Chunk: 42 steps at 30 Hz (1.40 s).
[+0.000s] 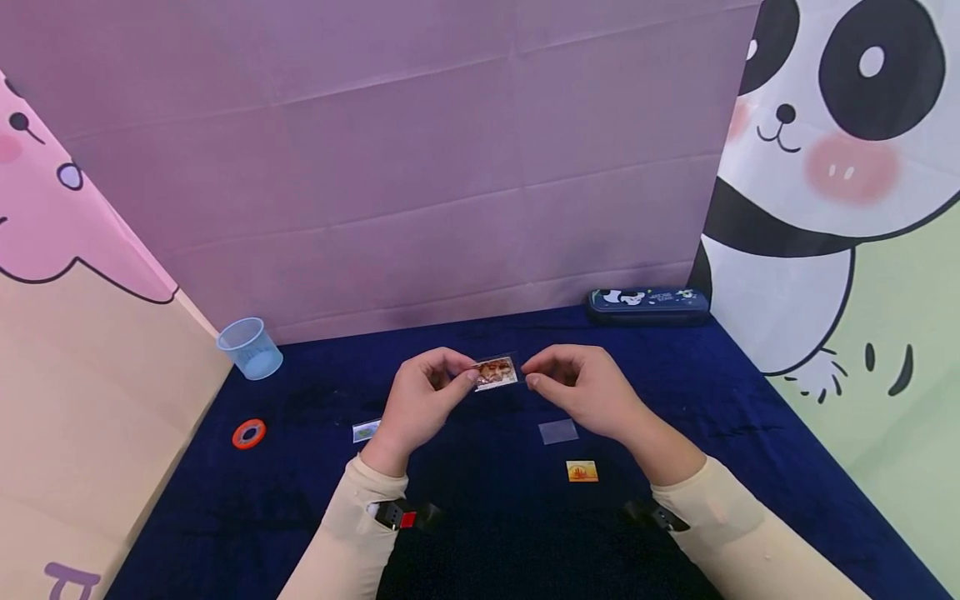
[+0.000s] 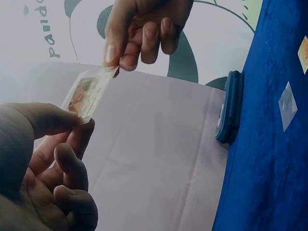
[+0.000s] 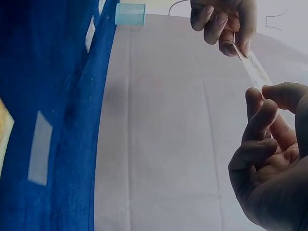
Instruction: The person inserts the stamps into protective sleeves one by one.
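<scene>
Raised over the dark blue cloth is a small brown-and-white stamp (image 1: 496,373) inside a clear sleeve (image 2: 87,96). My left hand (image 1: 423,400) pinches its left end between thumb and index finger. At the opposite end, my right hand (image 1: 592,392) pinches the sleeve's edge with thumb and fingertip, the other fingers loosely curled. Below the right hand, an empty-looking clear sleeve (image 1: 558,431) lies flat on the cloth. Nearer to me lies a yellow-orange stamp (image 1: 582,471). Beside my left wrist, partly hidden by it, is another sleeved stamp (image 1: 366,430) with a greenish picture.
A translucent blue cup (image 1: 251,350) stands at the back left, with an orange-red ring (image 1: 249,434) like a tape roll in front of it. At the back right, a dark blue pencil case (image 1: 648,307) with panda pictures sits against the pink backdrop (image 1: 420,183).
</scene>
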Available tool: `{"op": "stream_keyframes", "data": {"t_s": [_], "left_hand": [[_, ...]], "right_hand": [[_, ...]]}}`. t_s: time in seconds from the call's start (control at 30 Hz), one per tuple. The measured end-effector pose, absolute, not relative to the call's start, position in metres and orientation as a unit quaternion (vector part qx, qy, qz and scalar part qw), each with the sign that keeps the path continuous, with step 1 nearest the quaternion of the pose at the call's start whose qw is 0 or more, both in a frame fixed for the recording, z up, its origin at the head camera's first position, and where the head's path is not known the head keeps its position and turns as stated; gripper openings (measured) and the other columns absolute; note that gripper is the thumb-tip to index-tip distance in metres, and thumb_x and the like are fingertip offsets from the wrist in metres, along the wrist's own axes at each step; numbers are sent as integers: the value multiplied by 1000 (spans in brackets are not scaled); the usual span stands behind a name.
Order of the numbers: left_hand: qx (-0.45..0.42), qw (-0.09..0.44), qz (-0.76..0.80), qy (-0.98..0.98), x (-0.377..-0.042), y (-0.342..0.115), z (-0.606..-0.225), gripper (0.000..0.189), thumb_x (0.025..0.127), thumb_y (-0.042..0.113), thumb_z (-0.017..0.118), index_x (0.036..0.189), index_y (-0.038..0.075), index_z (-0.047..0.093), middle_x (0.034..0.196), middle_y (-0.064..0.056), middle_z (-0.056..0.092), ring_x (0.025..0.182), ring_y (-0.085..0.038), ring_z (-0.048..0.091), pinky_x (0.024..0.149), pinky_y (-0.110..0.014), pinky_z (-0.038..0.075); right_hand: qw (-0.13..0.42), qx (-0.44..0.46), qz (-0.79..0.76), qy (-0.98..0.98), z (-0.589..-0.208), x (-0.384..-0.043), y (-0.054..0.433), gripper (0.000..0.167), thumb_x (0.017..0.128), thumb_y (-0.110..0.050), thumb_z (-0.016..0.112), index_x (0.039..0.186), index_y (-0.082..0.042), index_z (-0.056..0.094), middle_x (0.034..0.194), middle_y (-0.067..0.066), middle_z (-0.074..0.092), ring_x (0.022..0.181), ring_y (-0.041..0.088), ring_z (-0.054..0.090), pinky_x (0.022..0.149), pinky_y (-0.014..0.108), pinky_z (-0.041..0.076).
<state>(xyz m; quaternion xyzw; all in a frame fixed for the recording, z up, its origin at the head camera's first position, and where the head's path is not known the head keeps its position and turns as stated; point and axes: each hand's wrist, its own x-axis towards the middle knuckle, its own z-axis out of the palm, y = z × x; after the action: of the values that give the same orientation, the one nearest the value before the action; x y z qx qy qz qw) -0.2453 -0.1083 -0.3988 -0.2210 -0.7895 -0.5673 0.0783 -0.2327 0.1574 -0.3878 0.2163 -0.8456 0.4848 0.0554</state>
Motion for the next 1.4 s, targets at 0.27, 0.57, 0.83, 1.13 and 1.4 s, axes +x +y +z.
{"op": "stream_keyframes", "data": {"t_s": [0.27,0.57,0.83,1.13,1.4], "left_hand": [[-204,77,-558,-801,-254,-113,-405,6,102,20,72,103,17,78,81,-6,65,53,-18,48,48,-30,41],[-173,71,-541,-820,-268,-115,-420,6,100,23,75,103,19,78,88,2,68,61,-18,48,55,-29,40],[-149,63,-539,-827,-282,-114,-437,8,98,20,77,105,16,79,88,0,68,63,-17,49,58,-29,40],[-129,51,-516,-845,-289,-112,-455,9,99,21,75,106,16,79,85,1,65,65,-17,50,59,-30,42],[-121,39,-508,-852,-295,-114,-469,10,101,21,73,107,17,80,86,1,65,69,-18,51,61,-31,43]], "right_hand": [[51,202,455,-866,-400,-225,173,8,100,-22,73,107,-23,76,77,0,62,61,20,54,54,30,45],[42,193,445,-873,-419,-217,195,7,99,-21,74,104,-25,75,81,-4,65,63,17,55,56,30,46],[28,185,447,-874,-437,-214,210,6,99,-22,74,105,-23,75,81,-2,63,61,16,52,55,29,44],[-9,164,439,-883,-448,-215,216,8,98,-24,75,105,-22,75,87,0,66,65,18,55,56,30,46],[-29,167,420,-892,-454,-218,218,7,97,-22,77,103,-22,75,95,-2,67,69,18,57,56,29,46]]}}
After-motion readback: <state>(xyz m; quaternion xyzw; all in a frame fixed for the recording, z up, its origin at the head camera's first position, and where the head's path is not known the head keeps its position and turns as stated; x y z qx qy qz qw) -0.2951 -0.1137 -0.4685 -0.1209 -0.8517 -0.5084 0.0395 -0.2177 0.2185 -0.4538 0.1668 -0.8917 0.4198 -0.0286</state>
